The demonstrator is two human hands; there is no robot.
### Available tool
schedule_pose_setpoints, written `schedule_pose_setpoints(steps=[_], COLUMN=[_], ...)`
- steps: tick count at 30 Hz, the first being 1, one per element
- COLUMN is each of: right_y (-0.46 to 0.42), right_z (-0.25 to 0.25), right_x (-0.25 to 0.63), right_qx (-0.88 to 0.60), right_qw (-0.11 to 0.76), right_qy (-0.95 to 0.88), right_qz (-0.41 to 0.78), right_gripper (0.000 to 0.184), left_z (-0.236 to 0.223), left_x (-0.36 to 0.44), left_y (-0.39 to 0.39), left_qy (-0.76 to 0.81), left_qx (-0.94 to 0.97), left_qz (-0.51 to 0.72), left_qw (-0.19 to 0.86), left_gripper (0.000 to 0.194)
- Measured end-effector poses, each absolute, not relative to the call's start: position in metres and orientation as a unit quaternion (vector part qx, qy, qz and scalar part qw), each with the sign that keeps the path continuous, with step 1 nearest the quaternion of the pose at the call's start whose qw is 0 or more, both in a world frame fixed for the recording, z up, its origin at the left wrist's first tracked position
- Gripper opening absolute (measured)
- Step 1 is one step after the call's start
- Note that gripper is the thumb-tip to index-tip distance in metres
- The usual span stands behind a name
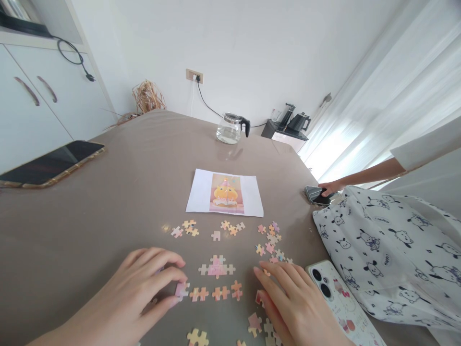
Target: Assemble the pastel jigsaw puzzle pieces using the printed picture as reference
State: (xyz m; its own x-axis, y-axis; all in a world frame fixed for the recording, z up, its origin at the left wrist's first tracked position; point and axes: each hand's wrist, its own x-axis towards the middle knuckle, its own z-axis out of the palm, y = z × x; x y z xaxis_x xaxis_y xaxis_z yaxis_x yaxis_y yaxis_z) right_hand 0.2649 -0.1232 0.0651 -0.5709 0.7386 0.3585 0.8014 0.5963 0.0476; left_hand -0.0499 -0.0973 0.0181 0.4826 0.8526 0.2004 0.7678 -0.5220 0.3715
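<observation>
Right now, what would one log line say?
left fingers: at pink piece | right fingers: by red piece | picture: on table

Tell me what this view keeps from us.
All in the head view:
Red piece: partly covered by the right hand.
Whatever lies under the left hand: hidden by its palm and fingers.
Orange piece: cut off by the bottom edge.
Bag contents: hidden by its cloth.
Other person's hand: its owner is mostly beyond the right edge.
</observation>
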Motion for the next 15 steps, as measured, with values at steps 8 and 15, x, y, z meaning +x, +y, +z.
schedule_pose_setpoints(steps=[8, 15], right_y=[-0.124, -0.118], right_z=[0.064, 0.065], right_x=[0.258, 0.242], right_qx=[-0.429, -0.406], right_qw=[0.170, 0.196], right_qy=[-0.881, -0.887], right_qz=[-0.101, -0.102], right_gripper=[0.030, 0.024], left_z=[0.018, 0.020], left_x=[-0.049, -0.048], left_y=[-0.098, -0.099], left_qy=[0.467, 0.477], left_qx=[0.855, 0.844], left_qz=[0.192, 0.197], left_qw=[0.120, 0.147], left_gripper=[0.010, 0.011])
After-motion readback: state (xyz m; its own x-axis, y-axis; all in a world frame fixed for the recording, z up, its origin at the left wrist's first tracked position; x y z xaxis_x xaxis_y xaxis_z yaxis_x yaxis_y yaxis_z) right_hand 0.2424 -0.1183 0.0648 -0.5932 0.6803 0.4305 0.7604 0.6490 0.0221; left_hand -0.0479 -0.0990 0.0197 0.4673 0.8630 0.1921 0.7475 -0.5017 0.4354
